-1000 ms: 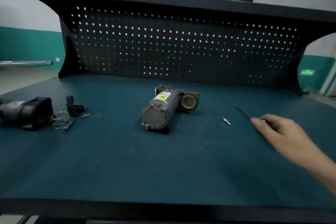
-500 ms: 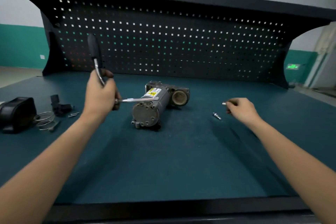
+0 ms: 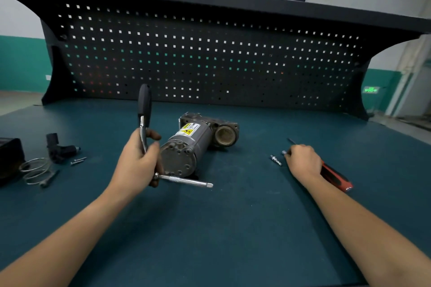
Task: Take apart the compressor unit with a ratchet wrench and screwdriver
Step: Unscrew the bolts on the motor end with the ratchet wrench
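Note:
The grey compressor unit (image 3: 186,147) lies on its side mid-bench, round end cap toward me. My left hand (image 3: 137,163) grips the ratchet wrench (image 3: 144,109) at its neck, with the black handle pointing up. Its silver extension bar (image 3: 186,180) sticks out to the right, low in front of the end cap. My right hand (image 3: 303,161) is curled on the mat and pinches a small silver bit (image 3: 284,152). The red-and-black screwdriver (image 3: 335,178) lies under that wrist. A second silver bit (image 3: 276,160) lies just left of the hand.
At the left lie a black housing (image 3: 9,158), a black elbow fitting (image 3: 59,148), a coiled wire (image 3: 35,170) and loose screws (image 3: 78,161). A black pegboard (image 3: 210,60) closes off the back of the green bench mat (image 3: 221,228).
My left hand came into view with the wrench and lowered it, bringing the extension bar from the compressor's top to in front of its end cap. My right hand left the screwdriver and pinched a bit.

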A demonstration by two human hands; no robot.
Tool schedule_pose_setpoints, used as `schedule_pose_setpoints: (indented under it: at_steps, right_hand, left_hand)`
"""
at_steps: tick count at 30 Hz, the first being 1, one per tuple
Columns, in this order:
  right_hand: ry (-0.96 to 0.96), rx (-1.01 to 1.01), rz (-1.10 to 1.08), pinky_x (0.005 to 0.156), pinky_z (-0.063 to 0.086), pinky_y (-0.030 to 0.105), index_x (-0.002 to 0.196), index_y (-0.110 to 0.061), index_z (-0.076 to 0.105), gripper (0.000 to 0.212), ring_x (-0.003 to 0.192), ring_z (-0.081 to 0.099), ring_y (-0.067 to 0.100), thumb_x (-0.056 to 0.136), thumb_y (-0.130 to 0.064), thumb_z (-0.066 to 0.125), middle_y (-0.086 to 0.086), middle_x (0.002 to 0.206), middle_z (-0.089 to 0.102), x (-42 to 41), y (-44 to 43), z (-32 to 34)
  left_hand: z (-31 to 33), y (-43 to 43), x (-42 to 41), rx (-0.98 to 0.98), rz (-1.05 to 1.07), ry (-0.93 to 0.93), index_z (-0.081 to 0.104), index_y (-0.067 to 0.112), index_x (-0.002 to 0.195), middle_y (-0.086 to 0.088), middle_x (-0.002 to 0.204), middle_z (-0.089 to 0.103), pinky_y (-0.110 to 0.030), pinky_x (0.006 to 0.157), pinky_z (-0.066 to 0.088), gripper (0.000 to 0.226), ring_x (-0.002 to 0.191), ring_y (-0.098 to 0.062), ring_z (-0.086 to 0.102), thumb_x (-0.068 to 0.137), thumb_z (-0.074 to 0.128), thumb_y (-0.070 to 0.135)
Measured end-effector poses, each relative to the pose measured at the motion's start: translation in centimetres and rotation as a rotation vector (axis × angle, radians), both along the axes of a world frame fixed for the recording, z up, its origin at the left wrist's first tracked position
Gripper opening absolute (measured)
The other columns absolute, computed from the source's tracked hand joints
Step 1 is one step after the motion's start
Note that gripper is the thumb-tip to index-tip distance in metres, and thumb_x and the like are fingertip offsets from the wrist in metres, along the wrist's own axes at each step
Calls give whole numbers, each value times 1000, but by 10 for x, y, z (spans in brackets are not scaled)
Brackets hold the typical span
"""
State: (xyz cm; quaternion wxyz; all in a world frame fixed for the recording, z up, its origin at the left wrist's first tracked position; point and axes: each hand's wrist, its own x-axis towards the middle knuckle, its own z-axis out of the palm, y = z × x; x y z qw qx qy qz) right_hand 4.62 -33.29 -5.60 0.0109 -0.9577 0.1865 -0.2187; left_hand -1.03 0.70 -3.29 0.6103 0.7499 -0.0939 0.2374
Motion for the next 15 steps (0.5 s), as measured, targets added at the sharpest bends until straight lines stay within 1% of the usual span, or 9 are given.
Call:
schedule_pose_setpoints:
  at_steps: [4,7,9,10,13,15]
  right_hand:
    - [30,-26,7,76,46,35,102,0,63,31,100,59,36,98,-24,44,16,109,58,2,-7,-5]
    - [-98,77,74,76,45,38,98,1,65,34,94,59,41,97,-25,43,21,107,56,-2,-6,-8]
    - [-177,128,151,76,45,38,94,-2,68,34,92,59,41,95,-27,46,21,106,58,-5,0,-7]
    - [-164,128,190,75,45,37,94,-5,70,34,92,59,39,93,-32,49,19,106,59,-6,4,-7]
    - [-23,81,229,69,41,31,101,-13,70,40,95,60,31,88,-47,54,8,108,59,-6,15,-7]
    - [35,64,211,67,38,29,104,-13,69,38,97,59,30,90,-45,53,8,111,58,-5,18,-7]
  left_hand:
    - [0,0,-3,62,29,-27,44,27,83,-2,37,50,-21,29,34,26,27,-10,39,95,41,4]
    - [1,-1,-4,67,32,-20,44,26,83,-2,37,49,-20,30,35,25,28,-8,42,95,40,4]
    - [1,-1,-5,63,31,-10,44,26,84,-2,37,49,-20,30,35,25,29,-7,43,95,40,4]
    - [1,0,-5,61,30,-6,44,26,84,-2,37,49,-20,30,35,25,29,-7,43,95,40,4]
    - [1,0,-5,52,33,-6,44,28,83,-2,38,49,-20,30,34,28,29,-7,41,95,38,3]
    - [1,1,-5,40,43,-15,43,28,83,-2,38,50,-19,30,34,29,29,-8,40,95,38,3]
